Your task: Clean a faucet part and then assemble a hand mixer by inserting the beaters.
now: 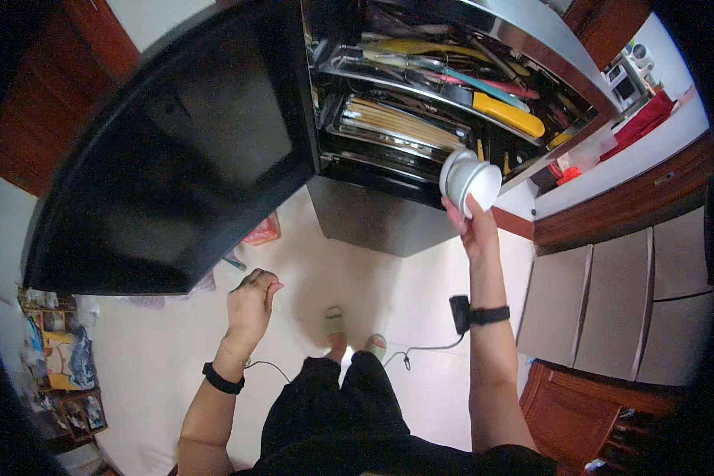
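Here, the right hand (477, 228) pinches two pale, round, smooth cups (488, 182) at two o'clock, near the open silver metal drawer (567, 51), and should keep them level and close so neither slips, while the left hand (251, 298) curls up at eight o'clock.

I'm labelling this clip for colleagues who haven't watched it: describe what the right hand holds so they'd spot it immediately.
Find the open metal-fronted cabinet with its large black door. At the opening's lower edge, the bare right hand holds white, round, cup-like pieces. Their rounded form differs from the long, yellow-handled utensil and thin tan sticks inside.
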Tool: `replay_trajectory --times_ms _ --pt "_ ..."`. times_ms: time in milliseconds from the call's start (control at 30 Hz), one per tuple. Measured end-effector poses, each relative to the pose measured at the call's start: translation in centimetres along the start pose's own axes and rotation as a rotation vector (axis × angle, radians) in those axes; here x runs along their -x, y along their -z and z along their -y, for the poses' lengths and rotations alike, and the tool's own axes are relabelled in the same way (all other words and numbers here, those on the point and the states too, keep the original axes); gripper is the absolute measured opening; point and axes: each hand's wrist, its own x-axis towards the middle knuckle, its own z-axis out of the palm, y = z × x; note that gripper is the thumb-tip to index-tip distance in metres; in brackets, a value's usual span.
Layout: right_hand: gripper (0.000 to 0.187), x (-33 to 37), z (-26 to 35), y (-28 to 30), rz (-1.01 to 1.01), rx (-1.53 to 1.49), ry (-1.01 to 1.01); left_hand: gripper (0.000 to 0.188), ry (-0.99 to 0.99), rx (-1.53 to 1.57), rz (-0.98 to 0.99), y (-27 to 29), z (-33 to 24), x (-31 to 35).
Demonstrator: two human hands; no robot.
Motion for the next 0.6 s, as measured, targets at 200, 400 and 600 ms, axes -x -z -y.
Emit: replay_trajectory --times_ms 200,400,600 --pt "0.037 -5.0 2.6 -0.9 0.001 -0.146 -0.105 0.021 0.088 0.076 0.041 -2.5 0.5 3.2" --pt "0.034 -10.6 4.8 -1.4 -0.009 -0.024 -0.037 0.028 0.166 0.007 0.085 -3.1 2.0 5.5" --pt "0.036 -16.7 7.2 -0.3 -0.109 0.109 0.265 0.026 0.286 0.057 0.098 -3.1 3.4 7.7"
